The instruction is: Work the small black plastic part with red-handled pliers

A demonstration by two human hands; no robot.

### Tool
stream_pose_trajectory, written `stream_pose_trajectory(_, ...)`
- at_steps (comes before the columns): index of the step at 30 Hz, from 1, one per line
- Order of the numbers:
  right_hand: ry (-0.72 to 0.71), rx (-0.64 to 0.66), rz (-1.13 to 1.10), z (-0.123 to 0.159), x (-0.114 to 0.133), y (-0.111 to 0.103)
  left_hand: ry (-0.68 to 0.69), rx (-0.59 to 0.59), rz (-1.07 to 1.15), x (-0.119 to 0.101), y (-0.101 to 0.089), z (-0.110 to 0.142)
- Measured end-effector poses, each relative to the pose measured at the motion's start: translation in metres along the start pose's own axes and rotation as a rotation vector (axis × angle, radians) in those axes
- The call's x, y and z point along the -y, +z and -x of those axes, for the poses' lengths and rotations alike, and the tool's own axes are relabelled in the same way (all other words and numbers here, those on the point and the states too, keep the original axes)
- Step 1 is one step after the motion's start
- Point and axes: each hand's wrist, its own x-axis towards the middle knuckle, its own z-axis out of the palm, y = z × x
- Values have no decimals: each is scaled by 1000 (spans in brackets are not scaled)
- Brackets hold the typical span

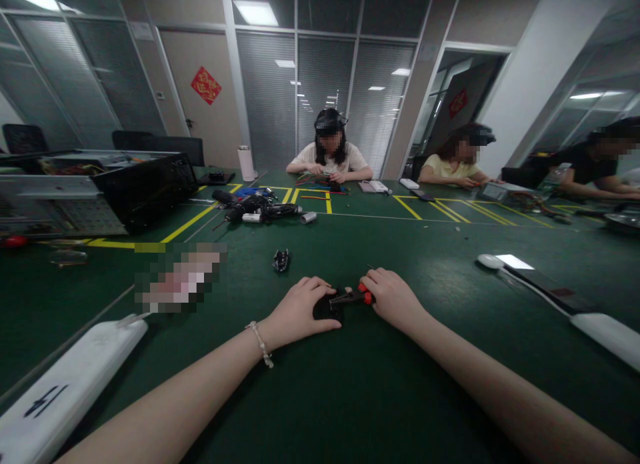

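Both my hands are over the green table in front of me. My left hand (pixel 301 309) is closed around the edge of a small black part (pixel 327 309), with the thumb below it and the fingers above. The kind of part is too small to make out. In my right hand (pixel 393 299) is a pair of pliers (pixel 354 296) with red handles, whose dark jaws point left and reach the black part. Whether the jaws grip it I cannot tell. Just beyond my left hand lies a small black-and-silver component (pixel 281 260).
An open computer case (pixel 145 187) stands at the far left. Black cables (pixel 267 207) lie in a heap ahead. A white power bank (pixel 75 384) is at near left, another white device (pixel 607 337) with a cable at right. People (pixel 330 151) sit across the table (pixel 320 397).
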Motion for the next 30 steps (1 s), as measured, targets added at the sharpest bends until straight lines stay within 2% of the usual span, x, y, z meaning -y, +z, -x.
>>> stream_pose_trajectory(30, 7, 15, 4, 0, 0, -3, 12, -1, -13, 2, 1, 0)
